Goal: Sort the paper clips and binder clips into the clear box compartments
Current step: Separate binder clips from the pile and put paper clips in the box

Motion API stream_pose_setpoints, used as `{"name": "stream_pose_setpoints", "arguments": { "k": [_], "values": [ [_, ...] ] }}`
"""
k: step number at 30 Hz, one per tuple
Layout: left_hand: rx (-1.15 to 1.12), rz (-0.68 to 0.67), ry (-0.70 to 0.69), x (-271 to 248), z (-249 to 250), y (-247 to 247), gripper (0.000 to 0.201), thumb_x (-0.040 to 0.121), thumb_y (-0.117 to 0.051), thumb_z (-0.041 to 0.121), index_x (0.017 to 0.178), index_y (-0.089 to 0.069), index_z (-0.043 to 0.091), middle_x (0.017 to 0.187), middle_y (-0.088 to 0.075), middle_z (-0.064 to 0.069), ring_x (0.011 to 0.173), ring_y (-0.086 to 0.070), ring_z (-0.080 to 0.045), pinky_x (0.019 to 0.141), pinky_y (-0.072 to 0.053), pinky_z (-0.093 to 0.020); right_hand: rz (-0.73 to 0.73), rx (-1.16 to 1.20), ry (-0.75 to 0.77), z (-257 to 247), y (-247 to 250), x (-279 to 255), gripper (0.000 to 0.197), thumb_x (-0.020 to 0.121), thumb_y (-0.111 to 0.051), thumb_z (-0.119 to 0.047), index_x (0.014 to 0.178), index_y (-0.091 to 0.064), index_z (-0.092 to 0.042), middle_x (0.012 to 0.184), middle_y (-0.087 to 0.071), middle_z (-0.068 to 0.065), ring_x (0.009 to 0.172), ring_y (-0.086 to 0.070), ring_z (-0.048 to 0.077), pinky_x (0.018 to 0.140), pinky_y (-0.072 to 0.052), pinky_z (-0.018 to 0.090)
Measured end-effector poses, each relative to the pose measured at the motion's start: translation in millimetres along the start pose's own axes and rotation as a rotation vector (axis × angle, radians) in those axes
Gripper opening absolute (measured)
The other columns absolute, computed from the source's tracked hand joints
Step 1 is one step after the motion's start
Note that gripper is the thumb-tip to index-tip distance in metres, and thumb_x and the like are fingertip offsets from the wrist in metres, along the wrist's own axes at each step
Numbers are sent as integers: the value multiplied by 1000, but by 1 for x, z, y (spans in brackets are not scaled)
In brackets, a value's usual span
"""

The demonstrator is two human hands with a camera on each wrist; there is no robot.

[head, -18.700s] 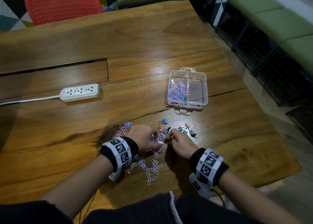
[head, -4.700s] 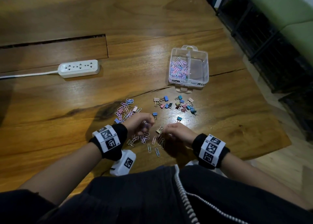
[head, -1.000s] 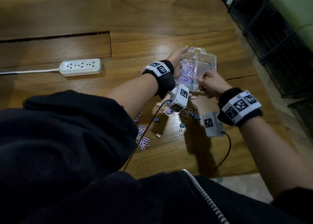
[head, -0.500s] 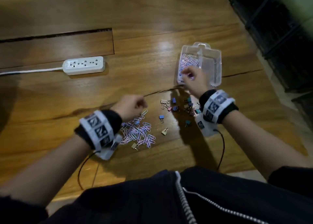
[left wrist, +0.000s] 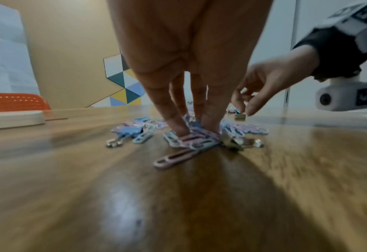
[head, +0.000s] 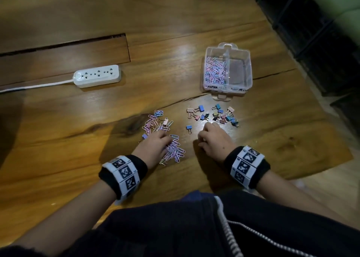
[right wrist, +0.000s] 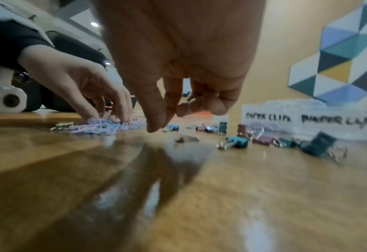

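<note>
Raking with left hand (head: 155,146): straight fingertips press on the paper clips (head: 174,149), well short of the clear box (head: 228,85) and left of its front. Right hand (head: 213,140) hovers loosely curled and empty beside the binder clips (head: 216,114), so it's nearer the box.

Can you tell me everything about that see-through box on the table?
The clear box looks like thin see-through plastic, roughly square, with a small tab at its far and near edges. It sits open and flat on the wooden table, beyond the scattered binder clips. A wall down the middle splits it in two: the left side holds a heap of pink and blue paper clips, the right side looks empty. Dark handwriting runs along its front. Neither hand touches it.
</note>
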State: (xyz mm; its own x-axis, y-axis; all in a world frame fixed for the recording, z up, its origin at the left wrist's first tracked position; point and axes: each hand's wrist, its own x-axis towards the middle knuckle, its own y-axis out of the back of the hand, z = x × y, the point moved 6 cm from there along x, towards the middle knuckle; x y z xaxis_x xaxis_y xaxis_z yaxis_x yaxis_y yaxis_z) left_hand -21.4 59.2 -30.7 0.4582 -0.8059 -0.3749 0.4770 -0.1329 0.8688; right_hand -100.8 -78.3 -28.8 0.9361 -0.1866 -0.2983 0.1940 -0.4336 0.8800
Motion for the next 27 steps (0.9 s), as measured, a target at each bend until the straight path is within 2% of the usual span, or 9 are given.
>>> {"name": "stream_pose_setpoints", "arguments": {
  "k": [2, 5, 7, 11, 15, 18, 22, 25, 27],
  "values": [
    [-41, 34, 8, 2, 1, -1, 34, 91, -51, 18, 124, -53, 10, 127, -51, -6, 118, -46, -22, 96, -38, -28, 23, 52, 76, -15, -2, -6, 30, 83, -60, -27, 107, -54, -11, 114, -45, 3, 106, -39, 14, 94, -39, 24],
    [-135, 71, 61, 5, -1, 0, 31, 89, -54, 17, 119, -53, 8, 121, -55, -9, 114, -49, -23, 94, -39, -28, -56, 109, 124, -39, -25, -6, 71, 72, -68, -46, 129, -39, -16, 127, -41, 2, 116, -38, 17, 100, -39, 33],
    [-220, 105, 98, 6, -3, 2, 32, 87, -57, 14, 119, -52, 8, 119, -58, -8, 111, -53, -21, 93, -40, -26, -89, 48, 118, -45, -36, 2, 86, 67, -69, -52, 135, -31, -15, 132, -38, 3, 118, -37, 19, 102, -38, 37],
    [-391, 125, 160, 8, -9, 4, 33, 83, -62, 6, 115, -54, 7, 100, -61, -7, 94, -57, -17, 84, -45, -23, -55, 100, 55, -45, -32, 15, 65, 74, -69, -35, 128, -41, -12, 125, -42, 7, 114, -38, 21, 98, -38, 34],
    [-603, 134, 237, 9, -17, 2, 29, 81, -60, -3, 107, -55, 10, 75, -55, 3, 66, -52, -11, 63, -45, -17, -20, 240, -6, -36, -26, 20, 26, 79, -65, -17, 102, -57, -7, 105, -47, 4, 101, -45, 19, 95, -42, 35],
    [-653, 125, 257, 7, -21, 3, 20, 84, -58, 1, 101, -58, 13, 78, -58, 1, 71, -54, -13, 71, -48, -27, -46, 264, -36, -31, -24, 22, 11, 83, -59, -14, 91, -58, -7, 98, -47, 3, 97, -46, 19, 89, -37, 26],
    [-548, 140, 281, 3, -28, 9, 18, 92, -48, 6, 100, -64, 9, 85, -59, -5, 84, -52, -13, 82, -46, -27, -49, 285, -55, -27, -17, 21, 3, 87, -53, -11, 88, -54, -7, 93, -42, -1, 87, -40, 12, 81, -33, 20],
    [-901, 88, 377, 1, -36, 3, 28, 93, -38, -1, 78, -57, 11, 70, -52, -7, 62, -51, -14, 63, -48, -27, -44, 286, -50, -23, -13, 21, 6, 86, -56, -9, 89, -56, -4, 89, -48, 1, 82, -43, 12, 79, -42, 24],
    [-1179, 95, 461, -1, -37, 3, 32, 93, -32, -3, 69, -51, 9, 65, -47, -8, 49, -50, -11, 47, -46, -18, -16, 381, -87, -18, -10, 19, 4, 85, -59, -9, 87, -55, -7, 87, -53, 3, 78, -46, 12, 67, -41, 19]
  ]
}}
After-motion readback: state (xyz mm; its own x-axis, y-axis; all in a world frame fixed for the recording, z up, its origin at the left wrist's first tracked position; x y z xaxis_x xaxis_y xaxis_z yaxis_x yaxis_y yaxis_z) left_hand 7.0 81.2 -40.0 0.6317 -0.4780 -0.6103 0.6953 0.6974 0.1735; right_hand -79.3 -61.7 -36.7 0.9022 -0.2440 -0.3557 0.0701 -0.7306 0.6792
